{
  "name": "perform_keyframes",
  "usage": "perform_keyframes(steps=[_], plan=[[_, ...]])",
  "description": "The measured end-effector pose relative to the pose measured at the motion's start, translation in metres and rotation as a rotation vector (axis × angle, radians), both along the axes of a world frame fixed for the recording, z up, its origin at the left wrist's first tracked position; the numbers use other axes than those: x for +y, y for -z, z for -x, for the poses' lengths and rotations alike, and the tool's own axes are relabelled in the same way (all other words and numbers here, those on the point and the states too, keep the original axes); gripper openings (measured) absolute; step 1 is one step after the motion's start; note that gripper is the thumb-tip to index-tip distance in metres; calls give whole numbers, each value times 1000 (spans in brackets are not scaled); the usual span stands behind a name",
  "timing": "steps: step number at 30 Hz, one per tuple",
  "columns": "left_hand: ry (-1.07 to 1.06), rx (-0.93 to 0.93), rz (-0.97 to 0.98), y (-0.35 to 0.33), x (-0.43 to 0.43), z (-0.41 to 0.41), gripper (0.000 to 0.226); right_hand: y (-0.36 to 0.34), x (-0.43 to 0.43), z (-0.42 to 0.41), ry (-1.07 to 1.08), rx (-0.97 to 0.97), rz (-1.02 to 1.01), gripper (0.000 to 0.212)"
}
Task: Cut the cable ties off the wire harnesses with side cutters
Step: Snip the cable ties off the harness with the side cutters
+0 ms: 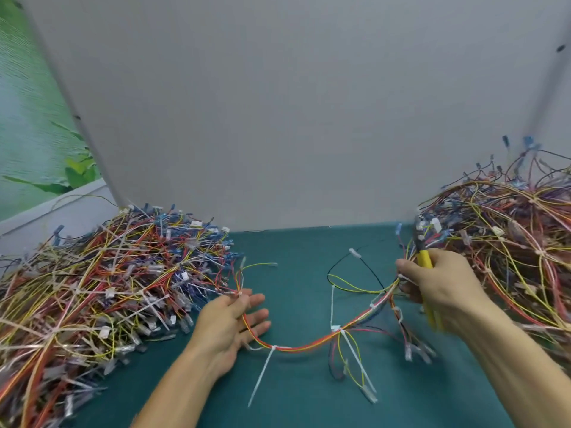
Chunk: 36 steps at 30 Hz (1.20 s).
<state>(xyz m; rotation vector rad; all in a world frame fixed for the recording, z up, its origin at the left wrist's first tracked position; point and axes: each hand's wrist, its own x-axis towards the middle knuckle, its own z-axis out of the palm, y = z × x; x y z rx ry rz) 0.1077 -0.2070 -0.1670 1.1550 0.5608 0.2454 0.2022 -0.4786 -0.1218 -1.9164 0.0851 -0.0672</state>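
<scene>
Yellow-handled side cutters [424, 259] sit gripped in the right hand [441, 285], which also pinches one end of the red/orange/yellow wire harness [309, 344]; the left hand [228, 322] pinches the other end. Risk: white cable ties [262, 372] hug the wires, so blades may nick insulation. Harness runs left–right over mid teal desk [293, 248], sagging toward near edge; cutter nose aims at far edge.

left hand [228, 322] pinching harness [293, 348], right hand [441, 282] gripping cutters [425, 260] (yellow)

A plain pale grey wall panel [293, 118] rises behind a flat teal-green tabletop [296, 403], with a green leaf-patterned backdrop [34, 134] above a white ledge [71, 200] at far left.
</scene>
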Motion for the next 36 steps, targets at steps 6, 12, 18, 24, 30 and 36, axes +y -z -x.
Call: perform_keyframes(steps=[6, 12, 18, 24, 30, 36], plan=[[-29, -5, -223, -9, 2, 2, 4, 2, -9, 5, 73, -13, 650, 31], [81, -363, -222, -57, 6, 10, 27, -67, -15, 26, -146, -332, -567, 13], [38, -111, -210, -26, -2, 1, 8, -27, -20, 9, -87, -56, -26, 22], [141, 87, -505, -1, -1, -4, 4, 12, -12, 0, -137, 186, 807, 31], [138, 170, -574, 6, 2, -2, 7, 14, -9, 7, -217, 252, 854, 28], [118, 138, -543, 7, 4, 4, 10, -11, 1, 27, 0, -152, 1154, 34]])
